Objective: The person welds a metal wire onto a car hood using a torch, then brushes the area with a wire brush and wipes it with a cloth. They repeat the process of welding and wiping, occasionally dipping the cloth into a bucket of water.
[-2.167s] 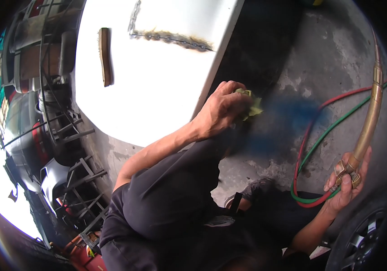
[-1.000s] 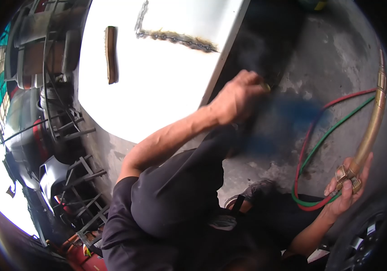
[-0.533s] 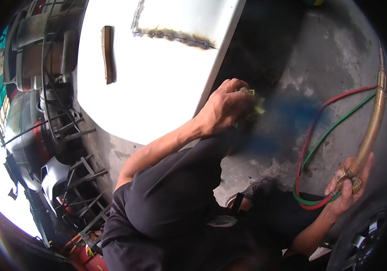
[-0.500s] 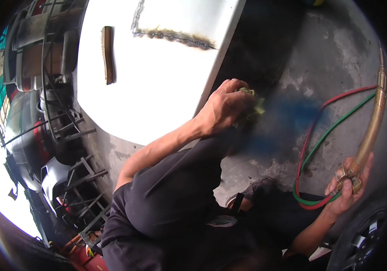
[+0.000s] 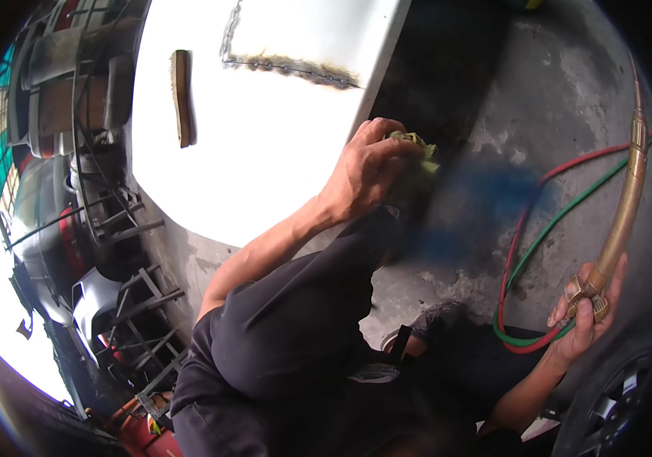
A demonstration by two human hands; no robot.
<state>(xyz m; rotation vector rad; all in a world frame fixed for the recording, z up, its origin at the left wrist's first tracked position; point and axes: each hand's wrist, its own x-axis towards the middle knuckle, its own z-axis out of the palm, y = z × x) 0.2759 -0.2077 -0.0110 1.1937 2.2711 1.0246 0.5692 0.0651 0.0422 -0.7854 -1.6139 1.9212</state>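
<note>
My left hand (image 5: 364,167) is closed around a crumpled yellow-green rag (image 5: 422,152), held by the near edge of a white panel (image 5: 242,175). The rag's lower part is blurred and dark. In my right hand (image 5: 592,308) is a brass gas welding torch (image 5: 624,206), gripped at its valve knobs with the tip pointing up and away. A red hose (image 5: 520,228) and a green hose (image 5: 543,238) loop from it. Along the panel runs a weld seam (image 5: 288,69) with scorched, brownish edges. A wooden-handled wire brush (image 5: 182,99) lies on the panel's left side.
My bent knee (image 5: 303,297) is below my left forearm. A wheel (image 5: 615,404) stands at lower right, close to my right arm. Metal racks (image 5: 132,297) and car parts line the left side. Stained concrete floor (image 5: 562,84) shows beyond the panel.
My left hand has shifted slightly left and up with the rag, which shows more clearly. My right hand still holds the torch, nearly in the same spot.
</note>
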